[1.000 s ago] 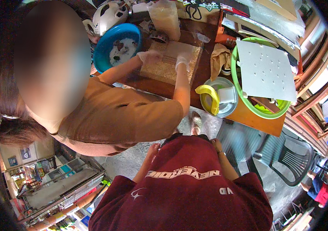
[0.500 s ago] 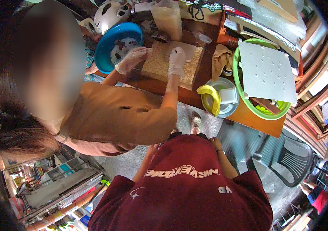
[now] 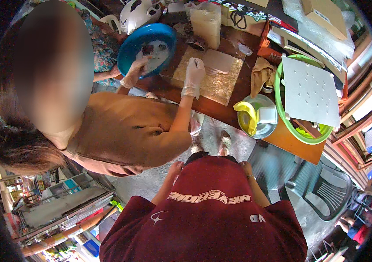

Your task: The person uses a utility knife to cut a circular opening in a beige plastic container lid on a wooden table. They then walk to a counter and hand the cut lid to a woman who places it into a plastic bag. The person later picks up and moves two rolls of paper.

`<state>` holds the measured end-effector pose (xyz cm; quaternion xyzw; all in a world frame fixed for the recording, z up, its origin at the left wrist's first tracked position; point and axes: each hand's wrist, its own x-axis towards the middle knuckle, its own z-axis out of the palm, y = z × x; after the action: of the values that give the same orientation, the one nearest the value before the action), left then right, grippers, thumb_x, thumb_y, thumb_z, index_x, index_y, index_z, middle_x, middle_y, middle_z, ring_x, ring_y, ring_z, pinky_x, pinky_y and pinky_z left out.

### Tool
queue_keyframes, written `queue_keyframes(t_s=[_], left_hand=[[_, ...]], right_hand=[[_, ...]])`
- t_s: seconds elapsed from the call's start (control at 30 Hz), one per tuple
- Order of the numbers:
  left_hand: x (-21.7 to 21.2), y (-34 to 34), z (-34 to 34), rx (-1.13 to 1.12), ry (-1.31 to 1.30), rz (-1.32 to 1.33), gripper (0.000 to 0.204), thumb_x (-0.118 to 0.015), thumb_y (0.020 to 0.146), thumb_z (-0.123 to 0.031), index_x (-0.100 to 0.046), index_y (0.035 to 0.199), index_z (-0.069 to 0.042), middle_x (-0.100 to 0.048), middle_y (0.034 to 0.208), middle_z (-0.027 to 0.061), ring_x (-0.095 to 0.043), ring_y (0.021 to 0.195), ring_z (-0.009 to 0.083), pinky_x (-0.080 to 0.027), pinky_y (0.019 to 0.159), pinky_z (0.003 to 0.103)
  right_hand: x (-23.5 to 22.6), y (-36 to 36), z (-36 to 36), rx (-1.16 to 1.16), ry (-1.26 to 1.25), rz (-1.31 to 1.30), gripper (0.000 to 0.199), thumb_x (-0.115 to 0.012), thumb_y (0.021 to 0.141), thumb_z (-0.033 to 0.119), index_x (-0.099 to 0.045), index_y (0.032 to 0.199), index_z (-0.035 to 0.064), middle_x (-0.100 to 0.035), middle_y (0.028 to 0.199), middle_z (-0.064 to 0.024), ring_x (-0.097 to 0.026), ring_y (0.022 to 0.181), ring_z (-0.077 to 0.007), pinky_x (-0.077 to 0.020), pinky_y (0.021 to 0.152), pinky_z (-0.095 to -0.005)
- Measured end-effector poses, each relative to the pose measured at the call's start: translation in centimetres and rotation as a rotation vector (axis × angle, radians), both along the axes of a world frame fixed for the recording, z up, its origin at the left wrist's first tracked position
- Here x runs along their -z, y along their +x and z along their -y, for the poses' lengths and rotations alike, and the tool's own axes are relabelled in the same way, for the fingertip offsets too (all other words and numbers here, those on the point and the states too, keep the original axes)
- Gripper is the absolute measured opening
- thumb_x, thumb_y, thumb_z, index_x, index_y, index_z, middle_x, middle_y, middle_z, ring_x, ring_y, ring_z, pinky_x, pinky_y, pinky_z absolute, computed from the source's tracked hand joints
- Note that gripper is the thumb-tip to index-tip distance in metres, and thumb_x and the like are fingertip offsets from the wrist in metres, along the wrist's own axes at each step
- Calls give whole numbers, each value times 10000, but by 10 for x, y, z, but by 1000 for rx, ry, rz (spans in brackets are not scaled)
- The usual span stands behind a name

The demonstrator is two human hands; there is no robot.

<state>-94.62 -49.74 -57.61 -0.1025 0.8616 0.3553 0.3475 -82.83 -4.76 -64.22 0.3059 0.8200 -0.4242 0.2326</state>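
At far left a co-worker in a brown top [image 3: 120,131] leans over the brown surface [image 3: 282,142]. One gloved hand [image 3: 136,72] rests inside the blue bowl [image 3: 127,52], which holds only a few scraps on its pale bottom. The other gloved hand [image 3: 193,75] lies flat on the shallow tray [image 3: 221,87]. The tray carries an even, grainy, tan layer from edge to edge, with a white card [image 3: 217,61] on top. By my judgement the bowl is nearly emptied and the tray is filled and levelled.

My own hands are not at the surface. My left hand [image 3: 176,167] hangs at the hem of my maroon shirt [image 3: 208,218], which fills the lower centre of the view. Its fingers are loosely spread and it holds nothing. My right hand [image 3: 243,165] sits at the opposite side of the hem. The shirt hides most of it, so I cannot tell how its fingers stand. My shoes [image 3: 225,141] stand on the floor just short of the surface edge.

Further right a grey bowl [image 3: 264,129] holds a yellow scoop [image 3: 247,115]. A green basin [image 3: 301,135] carries a white perforated board [image 3: 310,91]. A dark plastic chair [image 3: 330,192] stands at lower right.
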Motion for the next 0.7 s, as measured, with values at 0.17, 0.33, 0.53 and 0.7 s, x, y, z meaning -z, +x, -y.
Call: queue_keyframes(t_s=[0.17, 0.33, 0.53, 0.7], left_hand=[[-20, -4, -27, -115, 50, 65, 430, -619, 1017, -397, -717, 1120, 9, -758, 981, 128, -697, 886, 211, -548, 794, 387], [-14, 11, -13, -145, 123, 106, 418, -630, 1012, -387, -715, 1111, 11, -757, 953, 121, -708, 876, 231, -552, 786, 391], [-1, 35, -2, -192, 60, 128, 423, -633, 1009, -406, -719, 1106, -3, -756, 936, 110, -713, 838, 222, -560, 765, 392], [2, 45, 13, -199, 47, 92, 412, -633, 1014, -403, -719, 1126, -16, -753, 920, 105, -706, 798, 202, -555, 720, 376]], right_hand=[[20, 15, -10, -24, 75, -2, 407, -628, 980, 369, -764, 1046, -10, -751, 1008, -260, -723, 975, -429, -552, 852, -502], [12, 12, -5, -65, 55, 29, 434, -643, 978, 395, -746, 1119, -3, -749, 1012, -266, -720, 973, -448, -552, 857, -503], [-12, 3, 0, -70, 58, 147, 471, -677, 955, 444, -744, 1125, 10, -741, 1047, -278, -704, 1045, -455, -546, 892, -510], [-15, 0, 10, -65, 54, 145, 501, -678, 948, 473, -743, 1069, -9, -726, 1066, -295, -692, 1049, -471, -540, 902, -515]])
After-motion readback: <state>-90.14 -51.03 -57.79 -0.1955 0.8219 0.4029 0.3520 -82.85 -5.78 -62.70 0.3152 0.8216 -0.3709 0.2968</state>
